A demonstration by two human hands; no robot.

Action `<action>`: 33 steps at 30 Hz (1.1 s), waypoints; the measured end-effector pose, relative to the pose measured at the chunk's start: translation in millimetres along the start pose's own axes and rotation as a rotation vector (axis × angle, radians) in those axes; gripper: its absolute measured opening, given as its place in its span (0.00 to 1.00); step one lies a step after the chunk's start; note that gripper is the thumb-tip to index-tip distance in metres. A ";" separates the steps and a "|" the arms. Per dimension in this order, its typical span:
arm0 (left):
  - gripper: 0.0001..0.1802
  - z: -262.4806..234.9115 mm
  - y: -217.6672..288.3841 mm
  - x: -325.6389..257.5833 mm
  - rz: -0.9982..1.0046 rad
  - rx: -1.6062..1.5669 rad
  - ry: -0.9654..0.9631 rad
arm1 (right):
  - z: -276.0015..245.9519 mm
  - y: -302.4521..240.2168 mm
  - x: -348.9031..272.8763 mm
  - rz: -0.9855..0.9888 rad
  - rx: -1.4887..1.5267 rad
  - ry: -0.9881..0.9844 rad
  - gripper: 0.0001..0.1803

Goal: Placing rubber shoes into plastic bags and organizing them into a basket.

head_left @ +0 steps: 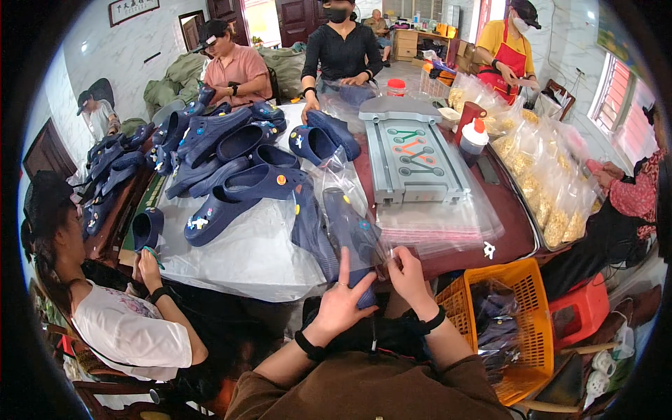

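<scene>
In front of me, navy clogs (350, 227) lie inside or under a clear plastic bag (334, 175) at the table's near edge. My left hand (337, 302) is at their near end, index finger stretched forward and thumb out to the right, with a navy end of a clog between them. The right hand (411, 281) pinches the edge of the clear bag just right of the clogs. A pile of navy clogs with small coloured charms (234, 183) covers the white sheet (245, 262) to the left and ahead.
Right of the clogs, a grey plastic stand (381, 164) rests by a stack of clear bags (437, 231). An orange crate (535, 294) with bagged dark items and a red stool (591, 308) stand at my right. Bags of yellow pieces (553, 224) fill a tray. Several co-workers surround the table.
</scene>
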State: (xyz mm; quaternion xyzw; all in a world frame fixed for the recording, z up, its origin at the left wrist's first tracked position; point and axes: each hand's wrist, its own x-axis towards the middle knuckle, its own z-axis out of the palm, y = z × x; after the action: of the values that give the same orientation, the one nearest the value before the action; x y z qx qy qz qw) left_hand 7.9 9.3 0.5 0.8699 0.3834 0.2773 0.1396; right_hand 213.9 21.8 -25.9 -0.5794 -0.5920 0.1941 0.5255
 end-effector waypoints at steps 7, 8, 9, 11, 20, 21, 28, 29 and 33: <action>0.24 -6.0 -11.7 -10.8 -0.036 -0.002 0.188 | -17.4 6.7 -1.1 0.004 -0.084 0.077 0.05; 0.23 -12.0 -5.9 -8.0 -0.051 0.019 0.227 | -17.8 1.1 -3.6 0.007 -0.083 0.074 0.05; 0.23 -11.9 -5.8 -5.3 -0.055 0.018 0.225 | -17.1 -7.5 -6.1 0.003 -0.055 0.019 0.04; 0.23 -10.7 -6.6 0.7 -0.052 0.057 0.219 | -11.6 -13.5 -9.3 -0.004 -0.027 -0.034 0.04; 0.22 -1.9 -4.5 11.4 -0.056 0.038 0.180 | -9.6 -32.9 -15.6 -0.063 -0.017 0.088 0.07; 0.22 -3.5 -2.7 11.2 -0.059 0.034 0.185 | -13.1 -33.8 -13.0 -0.062 -0.019 0.087 0.07; 0.23 -9.8 -7.5 0.4 -0.091 0.067 0.157 | -17.8 -19.8 -1.4 -0.036 -0.295 0.193 0.09; 0.23 -8.6 -10.1 -1.3 -0.094 0.067 0.155 | -18.5 -30.5 -2.4 -0.134 -0.251 0.190 0.08; 0.24 -3.8 -13.8 0.9 -0.089 0.043 0.226 | -8.0 -40.3 -13.3 -0.341 -0.199 -0.012 0.08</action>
State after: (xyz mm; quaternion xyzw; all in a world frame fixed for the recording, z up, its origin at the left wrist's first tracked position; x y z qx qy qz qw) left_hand -2.0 19.2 -2.3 0.8181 0.4407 0.3586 0.0890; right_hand 198.2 -3.3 5.7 -0.5187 -0.7010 0.0460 0.4873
